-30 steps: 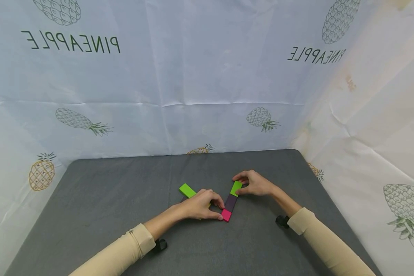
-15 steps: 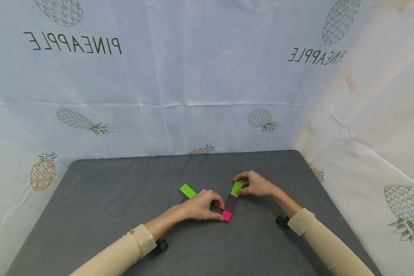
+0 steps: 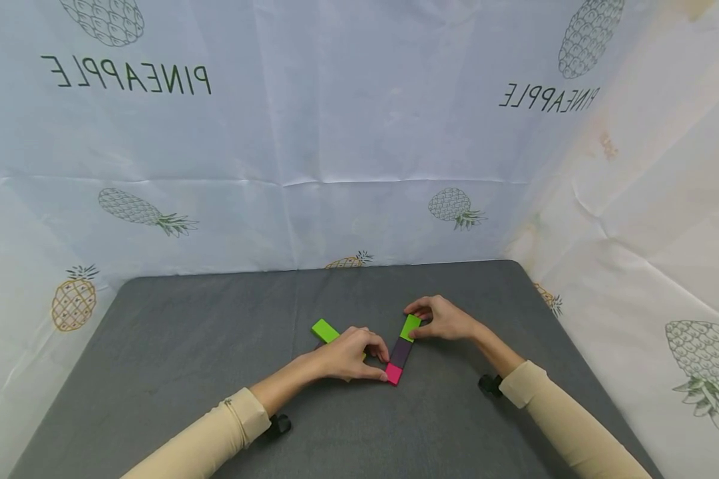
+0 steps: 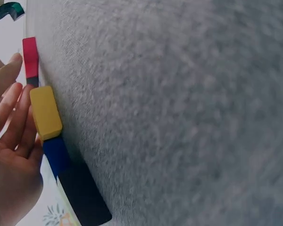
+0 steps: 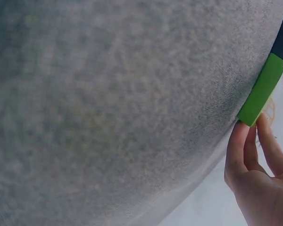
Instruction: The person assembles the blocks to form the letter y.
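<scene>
White cloth [image 3: 359, 133] read "PINEAPPLE" [image 3: 126, 74] backwards, btw. Right hand [image 3: 446, 320] pinched lime-green oblong block [image 3: 411, 326]; left hand [image 3: 347, 354] touched pink block [image 3: 394, 374], pinching? couldn't tell.

A grey table [image 3: 186, 346] carried 1 row of 3: a green block [image 3: 411, 328], dark block [image 3: 401, 353] and pink block [image 3: 394, 374]; nearby lay a yellow block [image 4: 46, 113] and black block [image 4: 85, 195].

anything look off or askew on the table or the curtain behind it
On the curtain, yes: the PINEAPPLE lettering reads mirror-reversed, as if seen from the back, and a brownish blotch marks the right side. The pink block, dark block and green block line up neatly; no visible block looks damaged.
</scene>
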A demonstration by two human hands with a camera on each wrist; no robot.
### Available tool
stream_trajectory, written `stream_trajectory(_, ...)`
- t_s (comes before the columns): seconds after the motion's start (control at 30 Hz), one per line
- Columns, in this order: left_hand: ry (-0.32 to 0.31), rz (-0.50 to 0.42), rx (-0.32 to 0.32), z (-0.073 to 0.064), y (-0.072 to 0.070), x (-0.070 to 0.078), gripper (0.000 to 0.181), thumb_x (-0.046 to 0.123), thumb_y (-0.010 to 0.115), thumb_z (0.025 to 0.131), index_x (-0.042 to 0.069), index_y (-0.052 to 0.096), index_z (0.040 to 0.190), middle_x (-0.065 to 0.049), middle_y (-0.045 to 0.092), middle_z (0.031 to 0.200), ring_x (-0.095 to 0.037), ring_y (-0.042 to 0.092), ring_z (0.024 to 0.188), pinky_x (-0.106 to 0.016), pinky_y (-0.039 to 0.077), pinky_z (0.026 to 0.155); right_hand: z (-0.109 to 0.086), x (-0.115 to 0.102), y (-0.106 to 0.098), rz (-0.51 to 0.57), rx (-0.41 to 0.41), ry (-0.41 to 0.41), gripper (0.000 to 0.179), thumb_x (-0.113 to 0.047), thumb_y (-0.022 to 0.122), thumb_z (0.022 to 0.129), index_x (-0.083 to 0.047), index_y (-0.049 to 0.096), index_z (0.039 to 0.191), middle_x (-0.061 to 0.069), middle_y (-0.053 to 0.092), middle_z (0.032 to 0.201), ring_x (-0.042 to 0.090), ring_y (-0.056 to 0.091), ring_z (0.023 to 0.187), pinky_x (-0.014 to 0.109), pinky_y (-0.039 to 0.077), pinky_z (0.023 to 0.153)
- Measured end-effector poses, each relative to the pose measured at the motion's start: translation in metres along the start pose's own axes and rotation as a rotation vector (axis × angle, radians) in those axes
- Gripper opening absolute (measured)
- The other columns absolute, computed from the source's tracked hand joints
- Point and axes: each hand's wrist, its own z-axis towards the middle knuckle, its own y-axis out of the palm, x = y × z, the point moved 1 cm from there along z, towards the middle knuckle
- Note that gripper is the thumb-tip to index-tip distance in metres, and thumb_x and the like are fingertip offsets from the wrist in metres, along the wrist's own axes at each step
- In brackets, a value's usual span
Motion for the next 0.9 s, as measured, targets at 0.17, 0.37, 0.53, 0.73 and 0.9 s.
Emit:
stream_trajectory(0.17,-0.01,-0.002,0.018,-0.003,-0.008,-0.003,0.021,0.024,0.088,0.093,0.011,0.081,0.108,-0.002,0.082,0.105,-0.016,0.072,0.101,-0.024,0.058,0.093,0.0,-0.002,-0.001,0.025,0.02,-0.007,0.053,-0.016,0.084,0.095,0.01,0.066,0.137,0.027,0.07,0.137,0.04,0.069,0.124,0.05,0.057,0.108)
stream_trajectory(0.37,-0.059,0.007,0.059,-0.01,-0.019,-0.011,0.023,0.026,0.087,0.094,0.011,0.08,0.111,-0.002,0.081,0.108,-0.017,0.072,0.104,-0.03,0.058,0.096,-0.004,-0.012,0.0,0.013,0.047,-0.018,0.052,-0.017,0.084,0.095,0.009,0.067,0.137,0.027,0.07,0.138,0.04,0.07,0.124,0.049,0.058,0.107)
stream_trajectory(0.53,-0.098,0.02,0.107,-0.018,-0.03,-0.021,0.024,0.024,0.085,0.096,0.01,0.079,0.114,-0.003,0.079,0.112,-0.02,0.069,0.108,-0.039,0.056,0.099,-0.009,-0.026,0.006,-0.012,0.036,-0.041,0.05,-0.02,0.085,0.095,0.006,0.069,0.135,0.024,0.072,0.135,0.035,0.072,0.119,0.046,0.06,0.104)
stream_trajectory(0.73,-0.139,0.06,0.143,-0.026,-0.045,-0.033,0.026,0.025,0.084,0.097,0.01,0.079,0.117,-0.003,0.079,0.115,-0.021,0.069,0.11,-0.042,0.056,0.101,-0.016,-0.04,0.02,-0.001,-0.008,-0.063,0.049,-0.024,0.084,0.096,0.004,0.07,0.134,0.021,0.074,0.131,0.033,0.072,0.115,0.045,0.06,0.103)
stream_trajectory(0.9,-0.169,0.088,0.177,-0.036,-0.054,-0.045,0.028,0.027,0.085,0.095,0.01,0.079,0.118,-0.004,0.079,0.117,-0.021,0.07,0.112,-0.043,0.056,0.101,-0.022,-0.047,0.033,0.029,-0.033,-0.066,0.046,-0.024,0.085,0.096,0.001,0.072,0.132,0.017,0.074,0.128,0.032,0.07,0.113,0.04,0.06,0.102)
